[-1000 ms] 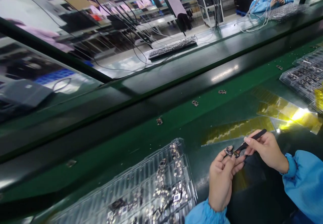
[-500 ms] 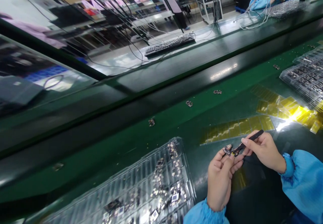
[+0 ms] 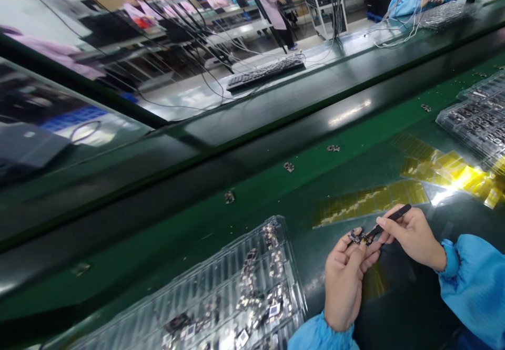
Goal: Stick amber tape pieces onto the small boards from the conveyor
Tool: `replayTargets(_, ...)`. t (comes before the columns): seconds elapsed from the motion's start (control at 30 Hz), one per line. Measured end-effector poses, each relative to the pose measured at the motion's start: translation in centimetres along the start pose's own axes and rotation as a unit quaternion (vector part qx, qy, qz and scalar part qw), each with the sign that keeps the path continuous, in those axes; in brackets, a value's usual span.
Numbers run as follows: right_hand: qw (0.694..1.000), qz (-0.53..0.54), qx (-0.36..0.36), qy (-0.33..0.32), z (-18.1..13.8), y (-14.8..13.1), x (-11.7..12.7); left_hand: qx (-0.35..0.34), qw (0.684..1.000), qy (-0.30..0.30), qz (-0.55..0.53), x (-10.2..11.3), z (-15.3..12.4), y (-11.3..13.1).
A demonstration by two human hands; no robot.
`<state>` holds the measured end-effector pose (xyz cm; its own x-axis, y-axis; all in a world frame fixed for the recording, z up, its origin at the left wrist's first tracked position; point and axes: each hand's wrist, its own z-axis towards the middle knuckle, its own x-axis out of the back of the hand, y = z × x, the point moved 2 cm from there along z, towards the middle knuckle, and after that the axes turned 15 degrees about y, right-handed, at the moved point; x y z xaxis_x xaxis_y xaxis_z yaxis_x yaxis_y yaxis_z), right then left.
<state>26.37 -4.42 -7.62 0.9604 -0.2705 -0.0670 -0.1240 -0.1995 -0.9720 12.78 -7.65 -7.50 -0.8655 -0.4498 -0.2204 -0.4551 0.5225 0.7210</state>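
Between the fingertips of my left hand (image 3: 344, 281) is a small dark circuit board (image 3: 357, 236) with a spot of yellow on it. My right hand (image 3: 412, 234) is closed around black tweezers (image 3: 394, 217), whose tips reach down to the board. The tips themselves are too small to make out clearly. Just beyond my hands lies a sheet of yellow tape pieces (image 3: 366, 203) on a clear backing. To the left of my left hand, a clear plastic tray (image 3: 221, 281) holds several small circuit boards.
Several loose boards, one being a small board (image 3: 333, 148), lie along the green conveyor belt (image 3: 189, 224). More yellow film (image 3: 465, 176) and a filled tray (image 3: 477, 113) are at the right. A keyboard (image 3: 266, 73) rests behind the belt's rail; a co-worker in blue (image 3: 398, 3) sits opposite.
The loose boards on the belt have shifted a little to the left. My hands, the tweezers and the held board stay almost in place.
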Motion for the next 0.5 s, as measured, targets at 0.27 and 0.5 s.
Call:
replayTargets(0.27, 1.0, 0.0, 0.001, -0.001, -0.14, -0.11, 0.09, -0.007, 1.0, 0.01, 0.002, -0.15, -0.02, 0.05)
replayTargets(0.5, 0.999, -0.009, 0.032, -0.001, -0.4, -0.45, -0.05, -0.015, 1.0, 0.016, 0.002, -0.07, 0.25, -0.28)
